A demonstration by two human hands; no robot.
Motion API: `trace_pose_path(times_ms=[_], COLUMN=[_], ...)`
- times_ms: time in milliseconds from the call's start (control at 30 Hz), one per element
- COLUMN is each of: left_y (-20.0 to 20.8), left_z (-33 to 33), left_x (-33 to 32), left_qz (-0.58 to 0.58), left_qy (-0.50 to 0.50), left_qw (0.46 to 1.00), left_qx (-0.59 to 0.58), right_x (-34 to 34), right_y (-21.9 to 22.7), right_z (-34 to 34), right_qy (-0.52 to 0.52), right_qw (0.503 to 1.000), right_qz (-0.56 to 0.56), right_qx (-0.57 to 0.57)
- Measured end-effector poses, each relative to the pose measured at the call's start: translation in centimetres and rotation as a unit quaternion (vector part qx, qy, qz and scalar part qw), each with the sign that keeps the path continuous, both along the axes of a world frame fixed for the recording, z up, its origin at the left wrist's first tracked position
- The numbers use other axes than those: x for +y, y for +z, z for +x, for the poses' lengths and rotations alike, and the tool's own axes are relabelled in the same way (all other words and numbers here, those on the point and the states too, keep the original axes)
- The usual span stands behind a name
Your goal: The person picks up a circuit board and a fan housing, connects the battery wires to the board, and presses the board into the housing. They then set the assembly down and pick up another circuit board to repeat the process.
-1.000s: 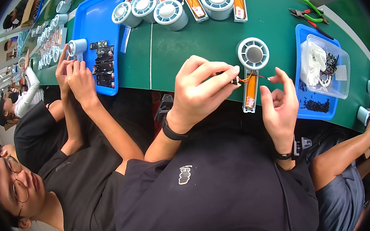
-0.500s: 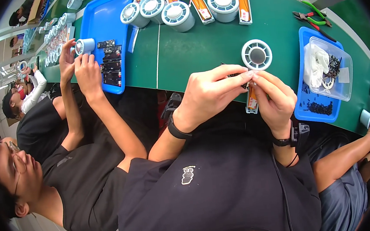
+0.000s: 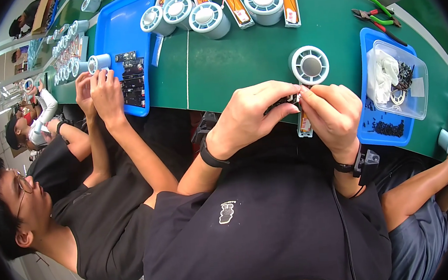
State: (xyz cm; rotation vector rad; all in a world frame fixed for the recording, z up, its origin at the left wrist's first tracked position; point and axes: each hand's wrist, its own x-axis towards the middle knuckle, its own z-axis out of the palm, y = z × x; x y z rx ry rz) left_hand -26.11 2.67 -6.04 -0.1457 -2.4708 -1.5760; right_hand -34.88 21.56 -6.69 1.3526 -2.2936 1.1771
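My left hand point(image 3: 245, 111) holds a small black circuit board point(image 3: 283, 101) between thumb and fingers. At the board's right end, the fingertips of my right hand point(image 3: 334, 113) are pinched together against my left fingertips. A tiny whitish bit shows there, but what the right fingers grip is hidden. Just beyond my hands stands a pale blue round housing point(image 3: 309, 65) with a slotted rim and grey centre. Below the fingertips, at the table's near edge, part of a narrow tray-like casing with an orange battery point(image 3: 304, 125) shows; my hands cover its middle.
Several similar housings with orange packs and red wires point(image 3: 209, 21) line the far side. Right: a blue tray point(image 3: 368, 137) with a clear tub point(image 3: 418, 107) and black bits, pliers point(image 3: 378, 18) behind. Left: a blue tray point(image 3: 121, 26) of circuit boards, beside a co-worker's hands point(image 3: 104, 94).
My left fingers have shifted, and more of the circuit board shows. My right hand has turned slightly and moved a little right. The co-worker's hands on the left have dropped slightly.
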Motion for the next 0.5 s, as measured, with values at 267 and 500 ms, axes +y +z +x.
trace_pose_path(times_ms=[267, 500], left_y=[-0.7, -2.0], left_z=[0.3, 0.7], left_x=[0.4, 1.2], left_qz=[0.043, 0.230], left_qy=[0.003, 0.016], left_qw=[0.999, 0.972], left_qx=[0.011, -0.038], right_x=[-0.2, -0.1], right_y=[1.1, 1.1], right_z=[-0.5, -0.9], right_qy=[0.017, 0.038], right_qw=[0.999, 0.999], right_qz=[0.036, 0.021], right_qx=[0.008, 0.009])
